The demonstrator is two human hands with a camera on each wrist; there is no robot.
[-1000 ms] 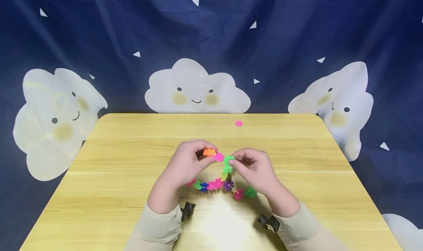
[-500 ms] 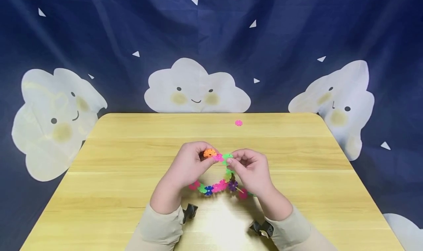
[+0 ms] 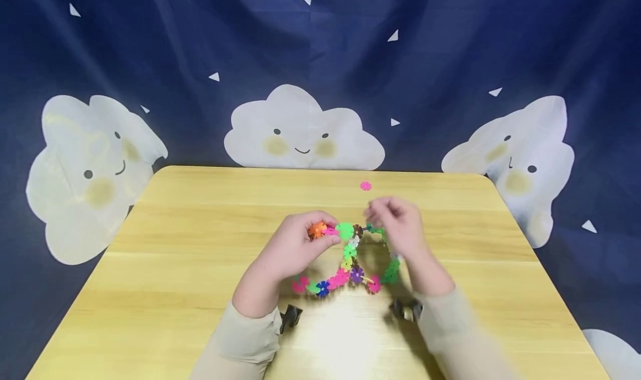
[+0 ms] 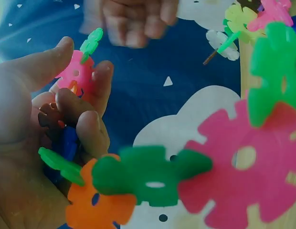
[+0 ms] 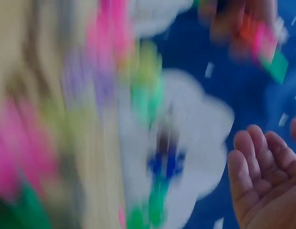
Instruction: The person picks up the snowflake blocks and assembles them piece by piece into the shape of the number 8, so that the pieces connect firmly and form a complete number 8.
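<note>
My left hand (image 3: 285, 252) pinches a pink snowflake disc (image 4: 74, 71) between thumb and fingers. A light green disc (image 3: 345, 231) is slotted onto it, and an orange disc (image 3: 316, 230) shows on the other side. These belong to a chain of coloured interlocking discs, whose pink part (image 3: 340, 277) and dark blue disc (image 3: 323, 288) hang lower, near the table. A second loop, with a purple disc (image 3: 357, 274) and green discs (image 3: 392, 271), spreads to the right. Up and right of the green disc is my right hand (image 3: 400, 224); its fingers (image 5: 255, 162) are relaxed and hold nothing.
One loose pink disc (image 3: 366, 186) lies near the far edge of the wooden table (image 3: 150, 291). Black wrist camera mounts (image 3: 290, 317) sit at both cuffs. A dark blue curtain (image 3: 340, 46) with white clouds hangs behind the table.
My right hand has let go of the green disc and moved up and to the right. The chain's right loop now shows spread out. My left hand keeps its pinch.
</note>
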